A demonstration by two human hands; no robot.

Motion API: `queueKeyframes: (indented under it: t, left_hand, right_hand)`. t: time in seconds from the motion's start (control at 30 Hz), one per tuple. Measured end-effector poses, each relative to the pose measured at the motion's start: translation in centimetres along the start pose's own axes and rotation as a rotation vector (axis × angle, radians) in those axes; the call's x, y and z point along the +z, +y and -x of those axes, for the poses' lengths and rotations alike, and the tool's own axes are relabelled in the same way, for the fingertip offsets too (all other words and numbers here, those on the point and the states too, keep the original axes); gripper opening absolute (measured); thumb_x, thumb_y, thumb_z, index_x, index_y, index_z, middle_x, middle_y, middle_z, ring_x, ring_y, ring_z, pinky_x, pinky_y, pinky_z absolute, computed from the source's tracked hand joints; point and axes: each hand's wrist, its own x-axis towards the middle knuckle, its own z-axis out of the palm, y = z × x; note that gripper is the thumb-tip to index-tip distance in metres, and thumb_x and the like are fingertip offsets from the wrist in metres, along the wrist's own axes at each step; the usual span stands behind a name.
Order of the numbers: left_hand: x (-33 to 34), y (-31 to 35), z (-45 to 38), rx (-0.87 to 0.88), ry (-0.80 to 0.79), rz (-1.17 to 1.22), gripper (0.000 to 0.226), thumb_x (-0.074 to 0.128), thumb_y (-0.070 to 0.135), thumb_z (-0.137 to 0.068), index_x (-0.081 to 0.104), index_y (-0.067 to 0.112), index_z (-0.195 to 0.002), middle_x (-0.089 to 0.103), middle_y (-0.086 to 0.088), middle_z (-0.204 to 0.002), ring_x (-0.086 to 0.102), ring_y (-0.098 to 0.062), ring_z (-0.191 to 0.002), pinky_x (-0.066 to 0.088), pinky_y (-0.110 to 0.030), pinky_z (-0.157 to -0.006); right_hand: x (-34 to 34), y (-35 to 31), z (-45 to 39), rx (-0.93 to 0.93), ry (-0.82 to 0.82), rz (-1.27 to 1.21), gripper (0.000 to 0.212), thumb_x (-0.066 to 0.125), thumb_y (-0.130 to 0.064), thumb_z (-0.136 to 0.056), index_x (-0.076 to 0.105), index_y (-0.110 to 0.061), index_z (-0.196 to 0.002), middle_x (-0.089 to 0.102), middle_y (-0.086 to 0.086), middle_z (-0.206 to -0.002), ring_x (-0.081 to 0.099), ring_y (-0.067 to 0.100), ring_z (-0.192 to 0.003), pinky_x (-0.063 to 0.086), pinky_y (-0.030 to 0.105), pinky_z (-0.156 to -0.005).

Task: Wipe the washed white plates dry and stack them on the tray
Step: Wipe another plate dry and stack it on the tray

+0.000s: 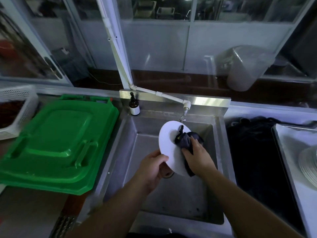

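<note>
A white plate [169, 141] is held tilted above the steel sink [130, 134], below the tap. My left hand [153, 166] grips its lower left rim, thumb on the face and fingers behind. My right hand [197, 156] presses a dark cloth [184, 139] against the plate's right side, fingers curled round the cloth. At the far right a metal tray [288, 145] carries a stack of white plates [308, 166], partly cut off by the frame edge.
A green plastic lid [54, 143] lies on the counter to the left, with a white perforated basket [15, 107] behind it. A brown pump bottle [134, 107] stands at the sink's back left corner. A dark basin [253, 152] sits between sink and tray.
</note>
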Motion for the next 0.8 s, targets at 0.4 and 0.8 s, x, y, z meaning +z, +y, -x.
queueKeyframes:
  t: [0.4, 0.8]
  left_hand:
    - [1.8, 1.6, 0.1, 0.004, -0.039, -0.065, 0.027, 0.055, 0.003, -0.099, 0.076, 0.008, -0.115, 0.071, -0.017, -0.103, 0.068, -0.024, -0.087, 0.053, -0.032, -0.075]
    - [1.4, 5.6, 1.2, 0.05, -0.151, 0.029, 0.025, 0.055, -0.002, -0.099, 0.074, 0.0, -0.115, 0.076, -0.021, -0.113, 0.076, -0.026, -0.098, 0.061, -0.041, -0.091]
  right_hand:
    - [0.3, -4.3, 4.8, -0.06, -0.004, -0.243, 0.052, 0.042, -0.043, -0.111, 0.039, -0.027, -0.162, 0.039, -0.004, -0.167, 0.028, 0.006, -0.154, 0.019, 0.018, -0.118]
    - [-3.2, -8.5, -2.7, -0.097, 0.108, 0.012, 0.055, 0.032, -0.045, -0.113, 0.038, -0.021, -0.161, 0.032, 0.002, -0.171, 0.027, 0.022, -0.157, 0.027, 0.037, -0.121]
